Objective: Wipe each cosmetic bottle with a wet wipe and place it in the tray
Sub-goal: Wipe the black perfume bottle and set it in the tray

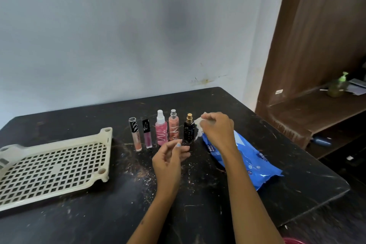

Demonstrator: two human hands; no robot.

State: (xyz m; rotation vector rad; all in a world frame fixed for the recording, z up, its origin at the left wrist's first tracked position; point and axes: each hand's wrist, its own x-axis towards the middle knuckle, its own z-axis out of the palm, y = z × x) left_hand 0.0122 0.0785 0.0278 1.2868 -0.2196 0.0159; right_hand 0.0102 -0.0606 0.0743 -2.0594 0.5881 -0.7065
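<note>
Several cosmetic bottles stand in a row on the black table (198,204): a peach gloss tube (135,134), a dark-capped mauve tube (147,134), a pink spray bottle (161,129), an orange spray bottle (173,128) and a black bottle with a gold top (189,130). My right hand (216,130) pinches a white wet wipe (199,125) above the mouth of the blue wipe pack (247,160). Just in front of the black bottle hovers my left hand (170,156), fingers loosely curled and holding nothing. The cream perforated tray (55,164) lies at the left.
A pale wall runs behind the table. A brown wooden shelf unit (316,95) stands at the right with a green pump bottle (338,85) on it. The table's right edge drops off past the wipe pack.
</note>
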